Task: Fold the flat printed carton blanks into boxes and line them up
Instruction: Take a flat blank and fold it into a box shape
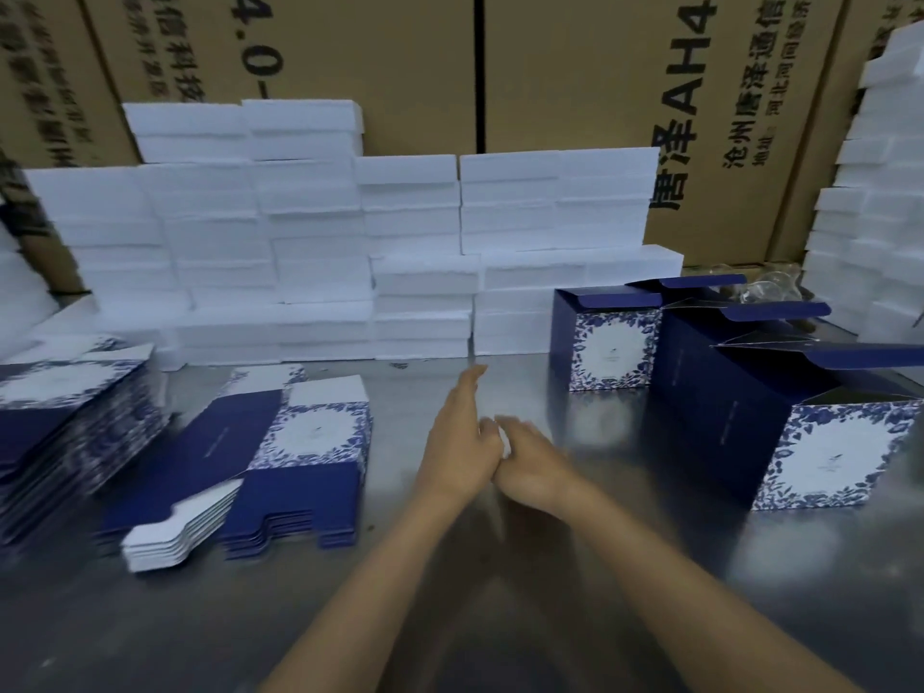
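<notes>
Carton blanks lie flat in two stacks on the left of the tabletop [500, 617]: a taller stack [75, 422] at the far left edge and a lower stack [280, 457] just beside it, nearer the middle. Three folded boxes stand in a row on the right, top flaps open: the nearest box [825, 442], a middle box [700, 352] behind it, and the farthest box [607, 342]. Only the nearest one's inside shows, and nothing is visible in it. White foam blocks [350, 242] are stacked in a wall along the back, with another pile [870, 202] at the right edge. Brown printed shipping cartons [575, 67] rise behind them. The tabletop is bare, shiny metal. At its centre the left hand [460, 442] and right hand [535, 467] touch each other. The left fingers [470, 380] are straight; the right fingers are blurred, so I cannot tell their hold, though something small and white shows between the hands.
</notes>
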The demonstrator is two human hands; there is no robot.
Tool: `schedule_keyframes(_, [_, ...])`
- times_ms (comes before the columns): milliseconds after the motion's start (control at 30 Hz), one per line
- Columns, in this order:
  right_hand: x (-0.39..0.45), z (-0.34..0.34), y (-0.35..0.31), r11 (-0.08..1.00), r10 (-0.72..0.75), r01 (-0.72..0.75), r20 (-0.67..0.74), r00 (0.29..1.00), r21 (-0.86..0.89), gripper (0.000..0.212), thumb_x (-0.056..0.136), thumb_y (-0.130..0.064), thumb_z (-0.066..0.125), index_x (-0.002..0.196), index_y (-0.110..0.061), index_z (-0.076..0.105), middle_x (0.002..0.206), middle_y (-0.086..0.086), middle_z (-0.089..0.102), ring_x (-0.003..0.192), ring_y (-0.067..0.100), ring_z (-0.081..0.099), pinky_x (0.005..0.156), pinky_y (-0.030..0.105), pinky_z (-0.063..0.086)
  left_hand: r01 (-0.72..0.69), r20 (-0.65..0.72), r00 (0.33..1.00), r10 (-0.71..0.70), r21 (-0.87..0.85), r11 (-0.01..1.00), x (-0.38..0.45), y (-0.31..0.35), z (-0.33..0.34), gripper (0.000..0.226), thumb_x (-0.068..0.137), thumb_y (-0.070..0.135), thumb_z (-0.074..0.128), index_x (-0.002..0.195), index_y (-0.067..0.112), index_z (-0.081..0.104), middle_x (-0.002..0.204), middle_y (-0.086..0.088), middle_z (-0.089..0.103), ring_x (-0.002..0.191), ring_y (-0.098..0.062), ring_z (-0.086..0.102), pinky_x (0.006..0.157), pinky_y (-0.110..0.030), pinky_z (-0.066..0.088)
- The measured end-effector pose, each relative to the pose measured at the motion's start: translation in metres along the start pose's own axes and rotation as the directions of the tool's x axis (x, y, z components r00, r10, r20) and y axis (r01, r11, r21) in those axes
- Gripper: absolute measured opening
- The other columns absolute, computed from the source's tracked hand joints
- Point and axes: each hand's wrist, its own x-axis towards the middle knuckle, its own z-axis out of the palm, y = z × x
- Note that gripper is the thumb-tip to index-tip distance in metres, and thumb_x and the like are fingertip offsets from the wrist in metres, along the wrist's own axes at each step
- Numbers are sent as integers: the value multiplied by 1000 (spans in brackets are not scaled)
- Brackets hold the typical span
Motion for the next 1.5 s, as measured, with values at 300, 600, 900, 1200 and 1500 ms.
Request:
schedule_keyframes(300, [-3, 66, -79, 999, -31, 30, -32, 999, -42, 33, 94, -33, 53, 117, -9, 58, 130, 12, 55, 126, 32, 48, 100, 40, 41, 16, -416, 908, -42, -67, 998, -36, -34, -75, 37, 92, 0, 45, 107, 34, 50, 106, 12, 64, 93, -8, 60, 73, -20, 46])
schedule_keyframes(600, [8, 84, -110, 991, 54, -50, 31, 998, -120, 7, 88, -22, 54, 86, -21, 60, 109, 5, 72, 117, 27, 58, 102, 39, 37, 62, -469, 877, -107, -110, 992, -39, -36, -93, 34, 90, 0, 46, 106, 29, 51, 104, 11, 65, 90, -10, 59, 73, -33, 47])
schedule_keyframes(900, [7, 83, -106, 987, 129, -122, -71, 989, 102, 17, 94, -28, 55, 95, -15, 46, 113, 7, 66, 107, 32, 61, 84, 35, 42, 84, -425, 896, -130, -125, 989, -42, -31, -94, 36, 88, 0, 46, 106, 30, 52, 101, 13, 64, 83, -9, 59, 70, -30, 49])
schedule_keyframes(1200, [-1, 36, -80, 550, 57, 71, -123, 991, 832, 16, 101, -2, 51, 94, -15, 44, 78, 11, 69, 58, 19, 64, 62, 35, 59, -46, -449, 892, 59, 39, 998, -46, -20, -94, 33, 89, 0, 48, 109, 26, 54, 100, 17, 58, 93, -15, 55, 90, -45, 46])
schedule_keyframes(1500, [-49, 4, 11, 59, 93, 201, -206, 974, 978, 41, 104, -2, 45, 136, -26, 55, 125, -6, 72, 103, 11, 72, 69, 27, 60, 140, -357, 912, -201, -188, 972, -45, -13, -99, 82, 84, 22, 78, 150, 27, 29, 142, 5, 45, 126, -14, 47, 103, -37, 42])
